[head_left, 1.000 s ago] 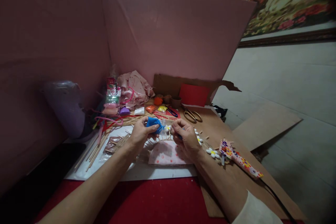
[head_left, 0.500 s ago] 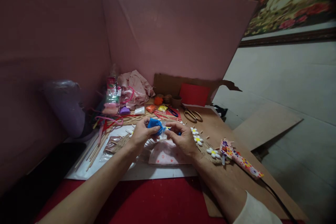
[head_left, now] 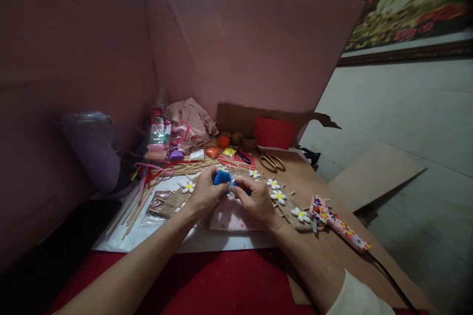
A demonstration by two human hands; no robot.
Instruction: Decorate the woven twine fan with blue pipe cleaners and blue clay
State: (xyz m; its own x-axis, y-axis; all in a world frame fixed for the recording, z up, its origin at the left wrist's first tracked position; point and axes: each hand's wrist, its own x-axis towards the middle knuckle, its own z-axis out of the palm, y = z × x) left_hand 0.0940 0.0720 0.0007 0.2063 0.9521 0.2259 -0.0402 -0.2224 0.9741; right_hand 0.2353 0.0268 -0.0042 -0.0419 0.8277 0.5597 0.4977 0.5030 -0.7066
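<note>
My left hand [head_left: 204, 191] pinches a small packet of blue clay [head_left: 221, 177] between thumb and fingers. From the other side, the fingertips of my right hand [head_left: 257, 202] are closed at the packet's clear plastic end. Both hands are over a twine-wrapped stick piece [head_left: 170, 205], which carries white flowers with yellow centres [head_left: 278, 197]. Pale pink dotted fabric [head_left: 231, 219] covers its lower middle. My hands hide part of the piece and whatever lies right between my fingertips.
Gold-handled scissors [head_left: 271, 161] lie behind on brown board. A flower-patterned glue gun [head_left: 338, 221] with a black cord is on the right. Thin wooden sticks [head_left: 135, 209], an orange clay packet [head_left: 213, 152] and a yellow one [head_left: 229, 152] lie left and behind.
The blue packet has tilted more upright and my hands have shifted slightly lower. More of the flowers behind my hands now shows.
</note>
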